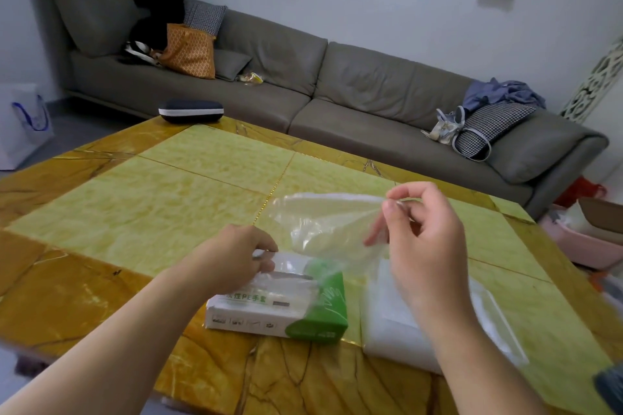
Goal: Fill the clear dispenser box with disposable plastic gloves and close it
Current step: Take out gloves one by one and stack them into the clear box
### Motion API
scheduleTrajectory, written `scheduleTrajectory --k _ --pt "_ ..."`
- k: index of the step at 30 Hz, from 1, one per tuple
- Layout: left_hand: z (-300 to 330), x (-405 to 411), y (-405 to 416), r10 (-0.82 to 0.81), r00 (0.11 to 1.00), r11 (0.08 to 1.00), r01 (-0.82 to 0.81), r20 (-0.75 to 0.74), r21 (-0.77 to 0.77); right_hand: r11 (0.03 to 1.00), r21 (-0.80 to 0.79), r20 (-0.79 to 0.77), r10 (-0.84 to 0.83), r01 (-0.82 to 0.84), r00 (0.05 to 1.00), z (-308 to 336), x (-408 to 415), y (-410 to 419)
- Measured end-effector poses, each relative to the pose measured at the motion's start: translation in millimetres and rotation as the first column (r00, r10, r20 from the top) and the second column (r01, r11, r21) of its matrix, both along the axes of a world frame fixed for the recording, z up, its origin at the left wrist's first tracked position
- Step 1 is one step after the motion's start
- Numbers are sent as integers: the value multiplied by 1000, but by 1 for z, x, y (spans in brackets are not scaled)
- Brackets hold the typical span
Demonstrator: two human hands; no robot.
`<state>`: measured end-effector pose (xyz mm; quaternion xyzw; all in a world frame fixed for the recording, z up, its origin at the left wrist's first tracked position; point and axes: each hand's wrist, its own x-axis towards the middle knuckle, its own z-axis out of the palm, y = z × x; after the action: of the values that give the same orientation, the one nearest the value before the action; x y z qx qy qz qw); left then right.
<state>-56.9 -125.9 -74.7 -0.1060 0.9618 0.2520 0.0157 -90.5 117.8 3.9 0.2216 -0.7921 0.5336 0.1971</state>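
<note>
A white and green pack of disposable gloves [279, 310] lies near the front edge of the table [151, 199]. My left hand [232, 256] grips the pack's far left end, fingers curled over its top. My right hand [421, 239] is raised above the table and pinches a thin clear plastic glove [323, 222] between thumb and fingertips; the glove stretches down toward the pack's top opening. The clear dispenser box [397, 323] lies just right of the pack, partly hidden behind my right wrist and forearm. Whether its lid is open I cannot tell.
A black and white case [190, 110] sits at the table's far edge. A long grey sofa [337, 84] with bags, cushions and clothes runs behind the table. A white bag [23, 125] stands on the floor at left, pink tubs [580, 239] at right.
</note>
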Motion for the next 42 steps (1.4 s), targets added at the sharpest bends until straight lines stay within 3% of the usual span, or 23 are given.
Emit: scheduleTrajectory --k 2,4,5,6,7,8,9,10,13,19,24,27,30,38,42 --pt "10 0 4 24 991 1000 -23 -135 8 981 -186 170 85 -53 982 8 -1 9" --pt "29 1 17 118 939 966 -33 -323 257 945 -318 271 161 -70 949 13 -1 20" --pt "38 4 22 187 923 870 4 -336 493 929 -360 302 198 -81 932 13 0 22" --pt "50 8 29 188 940 674 86 -283 734 917 -387 319 225 -90 921 13 0 26" --pt "60 11 35 109 970 434 151 -218 888 909 -404 330 247 -101 911 12 1 28" --pt "68 13 43 5 982 299 180 -190 937 902 -417 336 266 -111 903 10 0 31" --pt "71 15 50 -79 979 295 204 -189 934 896 -426 343 289 -127 894 8 -1 32" --pt "73 16 59 -105 975 345 220 -195 912 892 -429 350 308 -141 885 5 -2 35" --pt "69 12 79 67 975 461 158 -212 873 886 -438 377 332 -150 864 3 -4 47" --pt "70 5 83 144 959 447 159 -246 880 864 -497 419 319 -79 850 7 -19 96" --pt "66 1 103 86 948 448 238 -306 862 945 -189 453 326 -268 830 4 -17 103" --pt "65 1 112 -14 941 528 295 -339 796 952 -29 417 289 -305 862 4 -12 98" --pt "68 3 115 -21 934 554 308 -357 774 940 -209 366 331 -270 870 8 -13 96" --pt "69 4 116 19 938 554 277 -345 785 807 -551 436 495 -212 752 5 -18 96" --pt "69 6 113 39 933 534 283 -358 797 772 -625 384 430 -112 817 4 -24 98"
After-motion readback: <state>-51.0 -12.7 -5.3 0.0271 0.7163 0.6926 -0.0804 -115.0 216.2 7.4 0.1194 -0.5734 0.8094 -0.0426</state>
